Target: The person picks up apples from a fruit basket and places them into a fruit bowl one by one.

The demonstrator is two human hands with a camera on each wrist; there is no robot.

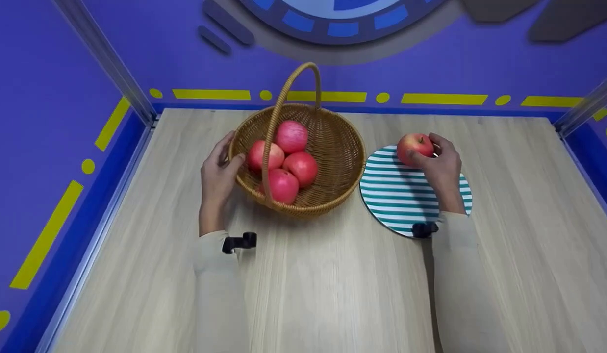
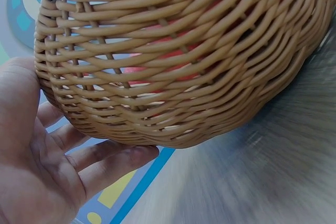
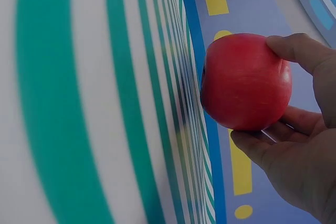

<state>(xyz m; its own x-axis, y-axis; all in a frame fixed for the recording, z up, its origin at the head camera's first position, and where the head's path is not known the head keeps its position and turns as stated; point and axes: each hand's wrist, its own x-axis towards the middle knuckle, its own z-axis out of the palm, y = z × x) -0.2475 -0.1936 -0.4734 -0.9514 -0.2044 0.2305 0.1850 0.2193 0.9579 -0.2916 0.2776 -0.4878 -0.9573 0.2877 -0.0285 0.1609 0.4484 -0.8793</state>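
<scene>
My right hand is pinching an apple at the far edge of the striped mat; I'm expecting firm, slippery skin, best held around its sides. My left hand is gripping the basket by its left side.

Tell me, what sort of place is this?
Probably a purpose-built booth or display stand, though I can't be sure: printed blue-purple panels with yellow dashes wall it in, metal posts stand at the corners, and a wood-grain table lies between them.
</scene>
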